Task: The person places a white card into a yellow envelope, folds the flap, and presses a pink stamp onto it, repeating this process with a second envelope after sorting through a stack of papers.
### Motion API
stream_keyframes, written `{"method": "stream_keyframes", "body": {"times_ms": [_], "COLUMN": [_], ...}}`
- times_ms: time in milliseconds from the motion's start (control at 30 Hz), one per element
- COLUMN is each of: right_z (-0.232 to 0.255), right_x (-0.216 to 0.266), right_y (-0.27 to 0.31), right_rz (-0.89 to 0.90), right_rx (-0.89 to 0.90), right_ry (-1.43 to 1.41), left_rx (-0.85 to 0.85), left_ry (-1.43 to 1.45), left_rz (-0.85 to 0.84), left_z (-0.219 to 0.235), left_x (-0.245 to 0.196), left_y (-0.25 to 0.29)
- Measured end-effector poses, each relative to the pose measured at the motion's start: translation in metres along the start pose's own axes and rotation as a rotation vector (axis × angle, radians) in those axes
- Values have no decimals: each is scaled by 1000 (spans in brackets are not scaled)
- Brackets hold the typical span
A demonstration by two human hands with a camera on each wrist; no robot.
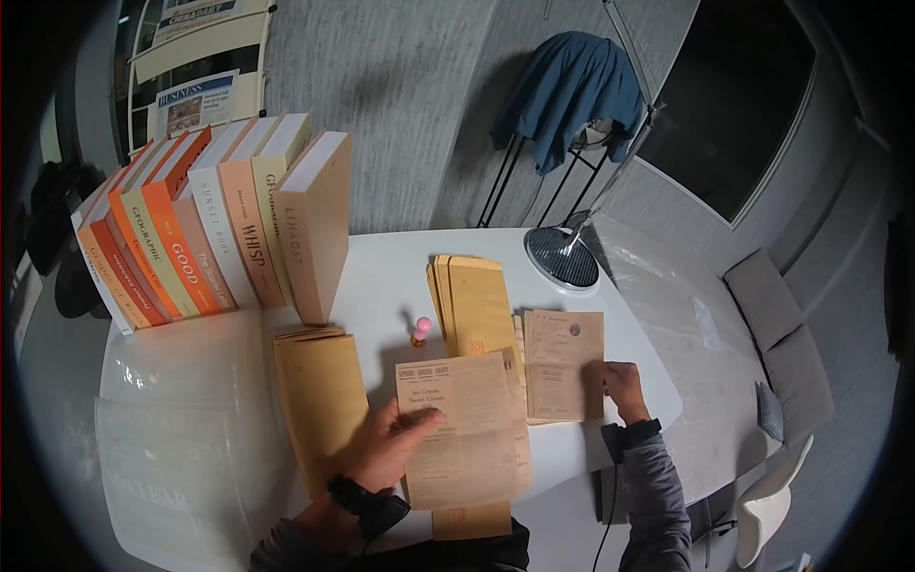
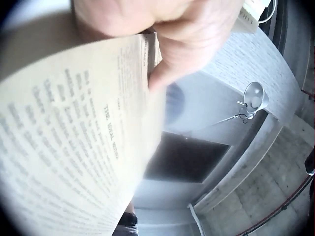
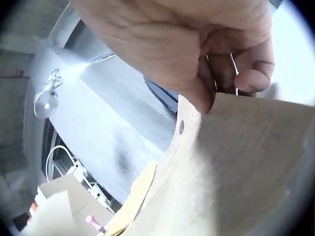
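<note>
My left hand (image 1: 389, 446) grips brown printed sheets (image 1: 467, 434) by their left edge, thumb across the front; in the left wrist view the thumb presses on the bent paper (image 2: 83, 142). At the right, my right hand (image 1: 626, 393) pinches the right edge of a printed sheet (image 1: 565, 372) with a round dark mark, which overlies other sheets. The right wrist view has the thumb and fingers at that curved sheet's (image 3: 246, 157) edge. Brown envelopes (image 1: 477, 300) lie behind the held sheets, and another envelope pile (image 1: 319, 400) lies beside my left hand.
A pink-handled stamp (image 1: 423, 329) stands between the envelope piles. A row of upright books (image 1: 224, 229) lines the table's back left. The desk lamp's round base (image 1: 562, 259) sits at the back right edge. Part of an envelope (image 1: 472, 522) shows at the front edge.
</note>
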State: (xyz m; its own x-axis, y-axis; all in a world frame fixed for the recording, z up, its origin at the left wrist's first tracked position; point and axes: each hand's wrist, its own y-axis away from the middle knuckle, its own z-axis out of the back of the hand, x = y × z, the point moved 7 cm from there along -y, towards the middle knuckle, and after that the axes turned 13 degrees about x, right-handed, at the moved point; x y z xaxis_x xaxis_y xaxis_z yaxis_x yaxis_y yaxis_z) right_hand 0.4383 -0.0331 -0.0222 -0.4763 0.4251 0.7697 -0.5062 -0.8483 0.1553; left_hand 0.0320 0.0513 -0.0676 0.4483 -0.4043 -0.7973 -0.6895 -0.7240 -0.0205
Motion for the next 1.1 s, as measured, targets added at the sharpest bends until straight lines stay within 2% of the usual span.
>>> {"method": "stream_keyframes", "body": {"times_ms": [100, 200, 300, 400, 500, 767, 900, 1000, 1100], "right_z": [4, 12, 13, 3, -26, -113, -136, -147, -151], "right_x": [15, 12, 23, 35, 60, 99, 111, 112, 106], "right_y": [9, 16, 25, 34, 53, 100, 112, 115, 115], "right_rz": [301, 217, 221, 280, 265, 239, 202, 181, 133], "right_rx": [-201, -295, -233, -167, 28, 375, 492, 582, 623], "right_ry": [181, -8, -304, -465, -540, -420, -443, -497, -533], "left_rx": [3, 0, 9, 21, 37, -27, -56, 0, 1], "left_ry": [0, 42, 61, 90, 86, 138, 133, 76, -28], "left_rz": [0, 18, 119, 104, 92, 54, 8, -40, -22], "left_z": [-2, -4, -2, -8, -6, 5, 10, 0, -2], "left_x": [-2, -3, 1, -4, -2, 9, 10, 0, 0], "left_y": [-1, 0, 1, 4, 3, -1, -1, 1, 0]}}
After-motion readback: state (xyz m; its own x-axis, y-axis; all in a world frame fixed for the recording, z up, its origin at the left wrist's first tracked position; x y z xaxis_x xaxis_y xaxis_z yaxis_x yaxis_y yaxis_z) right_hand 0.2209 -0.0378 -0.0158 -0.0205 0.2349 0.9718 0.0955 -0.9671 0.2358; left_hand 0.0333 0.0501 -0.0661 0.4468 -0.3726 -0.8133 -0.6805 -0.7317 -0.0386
